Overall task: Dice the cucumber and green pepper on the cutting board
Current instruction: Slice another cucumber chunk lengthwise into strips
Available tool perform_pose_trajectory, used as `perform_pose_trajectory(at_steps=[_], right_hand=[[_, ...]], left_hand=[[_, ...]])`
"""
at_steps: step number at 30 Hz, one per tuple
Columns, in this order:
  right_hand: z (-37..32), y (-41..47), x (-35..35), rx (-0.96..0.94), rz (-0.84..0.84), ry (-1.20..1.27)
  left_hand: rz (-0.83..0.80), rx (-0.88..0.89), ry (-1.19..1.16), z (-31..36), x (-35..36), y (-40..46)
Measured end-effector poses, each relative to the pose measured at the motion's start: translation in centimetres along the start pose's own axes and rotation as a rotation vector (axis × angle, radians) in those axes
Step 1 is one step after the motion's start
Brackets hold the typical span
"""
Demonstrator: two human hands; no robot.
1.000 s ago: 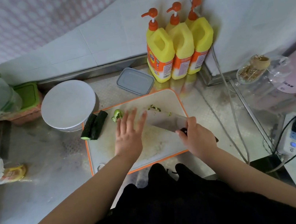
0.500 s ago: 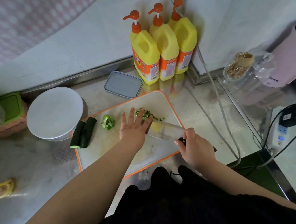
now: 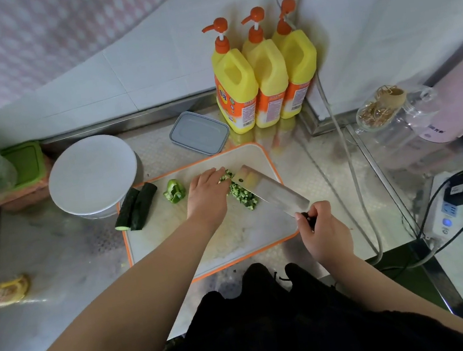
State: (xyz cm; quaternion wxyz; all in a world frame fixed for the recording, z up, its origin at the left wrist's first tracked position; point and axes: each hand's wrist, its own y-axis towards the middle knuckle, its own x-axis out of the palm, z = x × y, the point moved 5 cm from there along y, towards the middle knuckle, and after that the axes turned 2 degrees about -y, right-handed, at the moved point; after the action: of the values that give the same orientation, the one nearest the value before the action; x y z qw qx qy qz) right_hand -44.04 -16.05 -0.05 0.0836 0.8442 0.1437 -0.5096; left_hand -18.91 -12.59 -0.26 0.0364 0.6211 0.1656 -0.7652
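White tiles run along the back wall above a steel worktop (image 3: 65, 260), and an orange-rimmed cutting board (image 3: 251, 238) sits in the middle of it. Across the board the person's right hand (image 3: 324, 233) is wrapped round the dark handle of a cleaver (image 3: 268, 189), whose broad blade lies at a slant with its edge against a heap of diced green bits (image 3: 240, 193). The left hand (image 3: 207, 194) rests palm down at the other side of that heap, fingers together and touching the pieces, holding nothing. Left of that hand lies a chunk of green pepper (image 3: 174, 191), still whole. Two long cucumber pieces (image 3: 136, 207) lie side by side over the board's far left corner, just beside a white round lid (image 3: 92, 173). Behind the board stand three yellow pump bottles (image 3: 264, 80) against the wall, with a grey flat box (image 3: 199, 132) in front of them to the left.
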Motion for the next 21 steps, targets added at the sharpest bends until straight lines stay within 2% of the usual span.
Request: perform_pose_trajectory(at_steps=[3, 7, 12, 15, 17, 21], right_hand=[[-0.8, -0.1, 0.2, -0.02, 0.007, 0.023], [-2.3, -0.4, 0.6, -0.092, 0.0, 0.023], [-3.7, -0.4, 1.2, -0.173, 0.006, 0.025], [-4.1, -0.3, 1.5, -0.183, -0.002, 0.025], [-4.2, -0.4, 1.9, -0.161, -0.035, 0.028], [-4.2, -0.4, 2.5, -0.136, -0.075, 0.026]], left_hand=[[0.111, -0.099, -0.176, -0.9, -0.7, -0.5], [0.167, -0.252, -0.262, -3.4, -0.5, -1.8], [0.29, -0.581, -0.202, -10.1, -0.3, -5.0], [0.247, -0.723, -0.155, -14.3, 0.0, -6.5], [0.184, -0.705, -0.075, -15.8, 0.3, -6.7], [0.103, -0.539, 0.169, -16.1, 0.2, -5.8]])
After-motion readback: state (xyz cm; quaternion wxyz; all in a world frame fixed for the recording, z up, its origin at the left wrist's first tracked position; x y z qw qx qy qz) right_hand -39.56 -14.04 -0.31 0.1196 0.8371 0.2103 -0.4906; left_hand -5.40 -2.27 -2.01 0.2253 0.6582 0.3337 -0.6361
